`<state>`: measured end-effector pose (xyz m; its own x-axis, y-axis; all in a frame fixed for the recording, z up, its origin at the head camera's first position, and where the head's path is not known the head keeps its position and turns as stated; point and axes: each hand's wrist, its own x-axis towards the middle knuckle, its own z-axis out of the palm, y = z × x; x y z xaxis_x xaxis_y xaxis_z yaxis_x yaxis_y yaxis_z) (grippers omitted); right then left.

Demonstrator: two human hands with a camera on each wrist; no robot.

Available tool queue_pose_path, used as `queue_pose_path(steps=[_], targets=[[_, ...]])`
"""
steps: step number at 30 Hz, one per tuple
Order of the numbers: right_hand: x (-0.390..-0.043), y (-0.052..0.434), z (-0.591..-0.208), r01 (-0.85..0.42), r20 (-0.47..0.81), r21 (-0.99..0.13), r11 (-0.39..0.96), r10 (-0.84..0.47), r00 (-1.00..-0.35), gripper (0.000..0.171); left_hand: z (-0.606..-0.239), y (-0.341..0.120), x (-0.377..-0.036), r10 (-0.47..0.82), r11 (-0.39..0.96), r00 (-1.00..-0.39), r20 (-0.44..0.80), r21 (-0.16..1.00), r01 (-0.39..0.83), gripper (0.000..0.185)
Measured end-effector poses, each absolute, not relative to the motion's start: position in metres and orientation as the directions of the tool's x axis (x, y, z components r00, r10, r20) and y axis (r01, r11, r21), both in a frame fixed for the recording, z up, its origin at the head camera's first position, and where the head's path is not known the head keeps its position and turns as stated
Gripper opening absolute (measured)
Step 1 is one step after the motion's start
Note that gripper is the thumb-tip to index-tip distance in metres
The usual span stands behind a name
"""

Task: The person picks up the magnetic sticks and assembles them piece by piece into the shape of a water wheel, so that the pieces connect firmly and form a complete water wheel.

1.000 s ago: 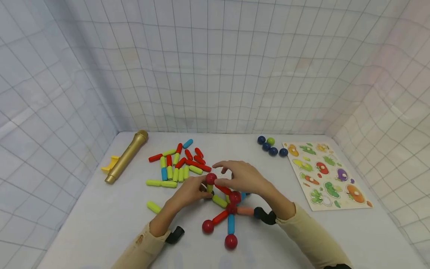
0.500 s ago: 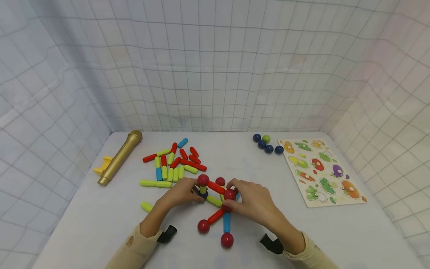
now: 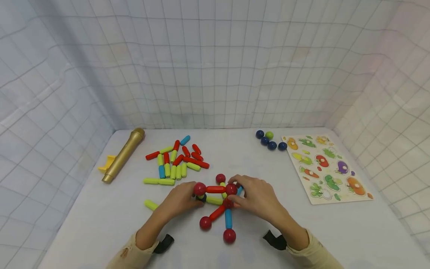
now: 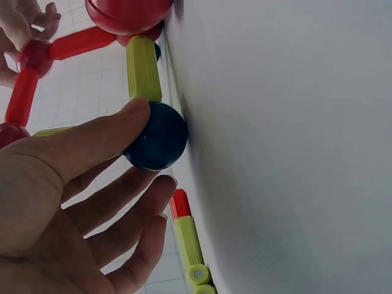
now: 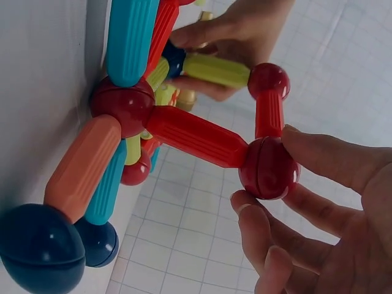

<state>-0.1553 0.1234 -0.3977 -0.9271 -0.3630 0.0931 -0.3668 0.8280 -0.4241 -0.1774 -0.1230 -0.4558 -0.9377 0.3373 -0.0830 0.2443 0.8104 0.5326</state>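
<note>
The head view looks forward and down from above the white table (image 3: 100,220), taking in everything around the rod-and-ball structure (image 3: 218,201) at its centre. The left wrist view sits very close beside that structure (image 4: 131,58), turned sideways, at its dark blue ball (image 4: 156,136). The right wrist view is equally near the structure (image 5: 184,128), from its opposite side.

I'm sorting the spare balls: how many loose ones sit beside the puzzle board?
5: four dark blue balls and one green ball, clustered left of the puzzle board. None look hidden.
</note>
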Motion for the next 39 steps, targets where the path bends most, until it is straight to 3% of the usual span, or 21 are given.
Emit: queue_pose_path(steps=[6, 11, 18, 22, 30, 39], targets=[[-0.154, 0.122, -0.397, -0.354, 0.076, -0.429, 0.831, -0.358, -0.931, 0.038, -0.457, -0.122, -0.190, 0.380, 0.768, -0.924, -0.042, 0.572, 0.290, 0.035], [-0.154, 0.125, -0.399, -0.348, 0.092, -0.432, 0.832, -0.343, -0.935, 0.038, -0.449, -0.136, -0.192, 0.421, 0.754, -0.901, -0.103, 0.592, 0.285, 0.041], [-0.156, 0.125, -0.400, -0.358, 0.090, -0.448, 0.819, -0.358, -0.930, 0.039, -0.428, -0.195, -0.175, 0.265, 0.927, -0.916, -0.302, 0.340, 0.156, 0.034], [-0.156, 0.125, -0.400, -0.364, 0.094, -0.453, 0.814, -0.363, -0.927, 0.040, -0.432, -0.215, -0.169, 0.258, 0.940, -0.899, -0.354, 0.305, 0.150, 0.030], [-0.156, 0.127, -0.401, -0.341, 0.062, -0.454, 0.823, -0.353, -0.933, 0.040, -0.438, -0.216, -0.175, 0.319, 0.897, -0.906, -0.280, 0.396, 0.194, 0.008], [-0.155, 0.125, -0.402, -0.341, 0.061, -0.455, 0.822, -0.353, -0.933, 0.040, -0.395, -0.165, -0.214, 0.392, 0.678, -0.916, 0.083, 0.647, 0.349, 0.029]])
